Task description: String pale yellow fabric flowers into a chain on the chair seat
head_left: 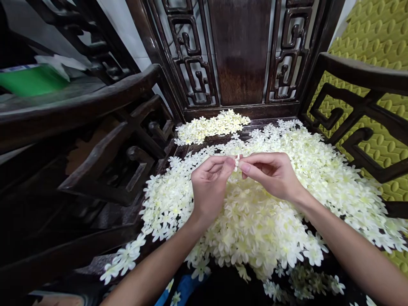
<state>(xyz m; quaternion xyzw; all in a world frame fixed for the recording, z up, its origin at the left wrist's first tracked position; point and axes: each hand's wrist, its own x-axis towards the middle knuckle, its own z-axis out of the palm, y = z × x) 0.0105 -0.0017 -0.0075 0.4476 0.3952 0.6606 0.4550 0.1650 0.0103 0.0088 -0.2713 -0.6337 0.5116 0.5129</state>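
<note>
My left hand [210, 182] and my right hand [272, 172] meet above a heap of flowers, each closed in a pinch. Between the two sets of fingertips is a small cream-white piece [236, 162], gripped from both sides. It may be a folded flower, but its exact kind is too small to make out. Below and around the hands lies a wide pile of loose white and pale yellow artificial flowers [255, 225], each with several petals. The fingers partly hide the held piece.
The flowers cover a dark carved wooden chair seat, with its backrest [240, 51] behind and armrests on the left [124, 89] and right [366, 72]. A separate flower cluster [213, 126] lies at the back. A green container [33, 80] stands far left; yellow-green textured padding [379, 38] is at right.
</note>
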